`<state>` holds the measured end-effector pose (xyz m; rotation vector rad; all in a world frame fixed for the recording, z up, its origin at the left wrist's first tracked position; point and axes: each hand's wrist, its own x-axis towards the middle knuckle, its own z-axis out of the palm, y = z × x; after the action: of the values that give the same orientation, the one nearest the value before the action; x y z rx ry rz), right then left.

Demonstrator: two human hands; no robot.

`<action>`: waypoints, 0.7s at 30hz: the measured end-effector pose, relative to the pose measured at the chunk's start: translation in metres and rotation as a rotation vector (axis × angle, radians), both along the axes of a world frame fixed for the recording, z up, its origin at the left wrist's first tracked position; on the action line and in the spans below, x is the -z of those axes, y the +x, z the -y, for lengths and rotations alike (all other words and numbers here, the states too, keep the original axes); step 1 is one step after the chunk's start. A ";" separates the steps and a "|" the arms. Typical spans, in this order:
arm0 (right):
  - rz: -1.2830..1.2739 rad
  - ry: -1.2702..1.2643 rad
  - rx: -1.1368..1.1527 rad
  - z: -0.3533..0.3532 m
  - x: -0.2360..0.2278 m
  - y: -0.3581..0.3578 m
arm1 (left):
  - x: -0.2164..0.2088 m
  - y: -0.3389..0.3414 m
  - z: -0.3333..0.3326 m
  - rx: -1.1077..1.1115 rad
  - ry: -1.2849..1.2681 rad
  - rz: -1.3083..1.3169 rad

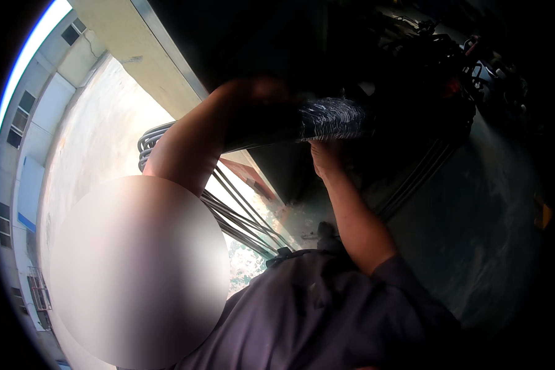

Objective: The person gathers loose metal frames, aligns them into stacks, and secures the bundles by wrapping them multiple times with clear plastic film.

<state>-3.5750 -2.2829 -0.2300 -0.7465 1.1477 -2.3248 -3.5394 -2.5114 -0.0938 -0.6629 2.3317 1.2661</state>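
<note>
A thick dark bundle of cables or hoses runs across the middle, with a shiny section wrapped in clear plastic film (334, 118). My right hand (325, 158) is closed against the underside of that wrapped section; its fingers are mostly hidden by the bundle. Reaching over from the left, my left hand (265, 90) sits above the bundle, smeared by motion and sunk in shadow, so its fingers cannot be made out. Left of my forearm, the grey looped end (147, 147) of the bundle sticks out into the light. Several loose dark strands (240, 221) hang below my left forearm.
A pale post or wall edge (160, 58) slants down beside a bright outdoor yard (89, 132), with a building (24, 123) beyond. At the upper right, a tangle of dark items (468, 68) lies in deep shadow. A small yellow object (541, 213) is at the far right.
</note>
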 end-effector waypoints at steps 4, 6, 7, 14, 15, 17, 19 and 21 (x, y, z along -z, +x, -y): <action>-0.021 0.194 -0.298 -0.017 0.003 -0.011 | -0.009 -0.003 -0.013 0.148 -0.211 0.059; -0.105 0.267 -0.444 -0.042 0.020 -0.013 | -0.002 0.004 0.002 0.462 -0.510 -0.169; -0.140 0.225 -0.524 -0.063 0.031 -0.003 | -0.003 0.005 0.006 0.495 -0.567 -0.201; -0.386 -0.038 -0.316 -0.119 -0.146 0.016 | -0.075 0.023 -0.067 -0.186 0.124 -0.412; -0.372 -0.010 -0.332 -0.100 -0.164 0.001 | -0.089 0.029 -0.074 -0.256 0.296 -0.516; -0.365 0.046 -0.299 -0.071 -0.191 -0.017 | -0.113 0.046 -0.082 -0.275 0.475 -0.719; -0.358 0.138 -0.224 -0.059 -0.204 -0.024 | -0.118 0.059 -0.078 -0.221 0.498 -0.750; -0.324 0.211 -0.191 -0.042 -0.207 -0.035 | -0.121 0.070 -0.075 -0.202 0.382 -0.637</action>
<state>-3.6103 -2.2405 -0.0233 -1.1266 1.3659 -1.9359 -3.4698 -2.4360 0.0268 -0.4079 2.4014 2.2066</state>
